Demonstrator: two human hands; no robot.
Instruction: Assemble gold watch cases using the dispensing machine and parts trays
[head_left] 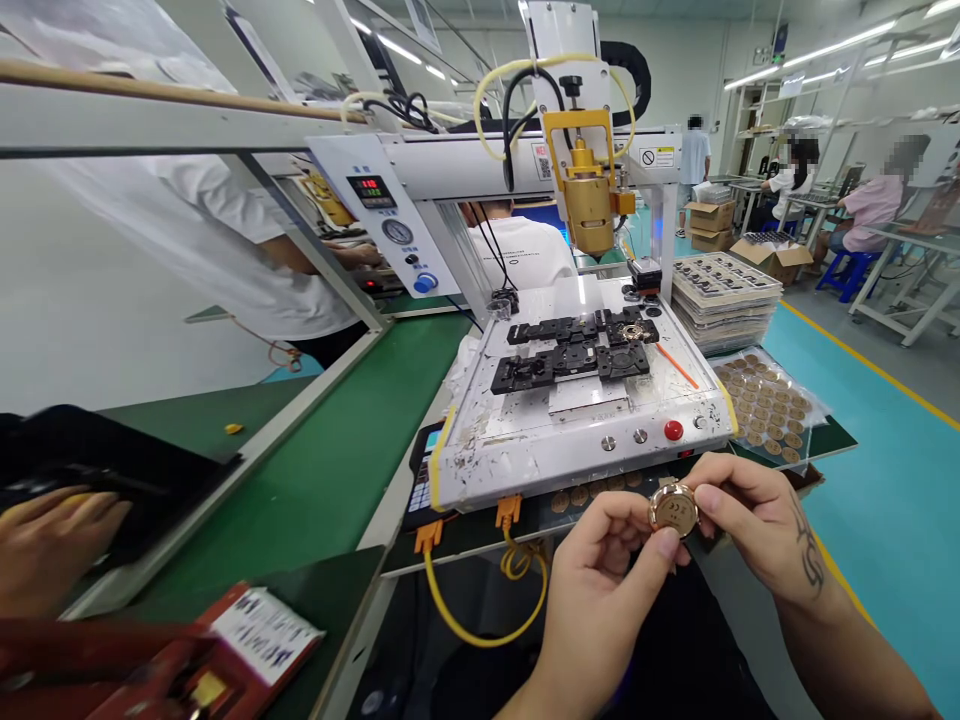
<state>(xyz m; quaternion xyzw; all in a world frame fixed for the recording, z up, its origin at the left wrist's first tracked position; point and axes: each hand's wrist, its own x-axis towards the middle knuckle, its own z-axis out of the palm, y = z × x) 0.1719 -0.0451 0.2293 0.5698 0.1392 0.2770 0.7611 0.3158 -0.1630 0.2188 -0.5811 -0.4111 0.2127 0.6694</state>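
A small round gold case, with a CE mark on its flat face, is held up in front of the machine's front edge. My left hand pinches it from the left and below between thumb and fingers. From the right, my right hand grips its rim between thumb and fingertips. Just beyond stands a white benchtop machine with a scuffed bed. Black fixtures lie on that bed, and a gold ring-shaped part sits in the far right one. Above them hangs a gold machine head.
Right of the machine are stacked trays and a sheet of round brown pieces. An orange stick lies on the bed; a red button is at its front. Yellow cables hang below. Another person's hand is at left.
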